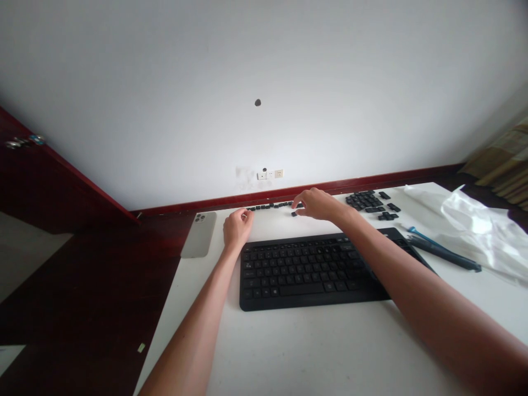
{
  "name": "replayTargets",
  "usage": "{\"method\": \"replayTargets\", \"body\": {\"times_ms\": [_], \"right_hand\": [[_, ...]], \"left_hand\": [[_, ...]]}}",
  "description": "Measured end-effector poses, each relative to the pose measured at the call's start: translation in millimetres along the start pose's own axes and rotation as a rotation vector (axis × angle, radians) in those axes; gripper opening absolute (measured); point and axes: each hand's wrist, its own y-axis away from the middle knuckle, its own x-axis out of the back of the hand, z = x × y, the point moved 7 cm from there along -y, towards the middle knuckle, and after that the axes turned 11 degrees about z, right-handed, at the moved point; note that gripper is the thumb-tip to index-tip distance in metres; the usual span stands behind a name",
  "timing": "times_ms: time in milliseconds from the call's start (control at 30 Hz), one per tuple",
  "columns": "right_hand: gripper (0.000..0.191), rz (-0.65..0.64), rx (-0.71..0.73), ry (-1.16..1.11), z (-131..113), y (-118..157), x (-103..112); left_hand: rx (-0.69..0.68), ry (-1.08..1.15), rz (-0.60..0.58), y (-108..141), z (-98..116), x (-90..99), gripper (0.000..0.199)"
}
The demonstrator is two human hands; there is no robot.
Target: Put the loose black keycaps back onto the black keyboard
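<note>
Loose keys may be nudged off table edge by left hand or right hand; grips cannot be told

The left hand is at the left end of a row of black keycaps along the far edge of the white tabletop. The right hand reaches over the black keyboard, its fingers near a loose keycap. A phone lies near the left hand.
</note>
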Motion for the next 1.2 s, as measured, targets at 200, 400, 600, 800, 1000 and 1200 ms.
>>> {"method": "replayTargets", "body": {"times_ms": [200,400,600,800,1000,1200], "right_hand": [[0.03,-0.04,0.008,-0.001,6.9,-3.6,-14.2],[0.02,-0.041,-0.034,0.042,2.0,-0.6,-14.4],[0.019,-0.054,-0.038,0.057,-11.0,4.5,8.3],[0.019,-0.127,0.003,-0.139,-12.0,36.4,40.1],[0.019,-0.389,0.021,-0.178,-10.8,75.0,36.3],[0.018,-0.485,0.053,-0.184,-22.7,80.6,29.4]], "left_hand": [[-0.009,-0.013,0.013,-0.3,-0.1,0.1,0.027],[-0.002,-0.004,0.0,0.3,-0.6,0.0,0.028],[-0.005,0.003,-0.001,0.3,-0.5,0.4,0.028],[0.009,-0.017,0.003,-0.6,-0.1,0.6,0.027],[-0.016,-0.033,0.005,-0.8,0.5,-0.7,0.026],[-0.035,-0.03,0.009,0.0,2.0,0.2,0.028]]}}
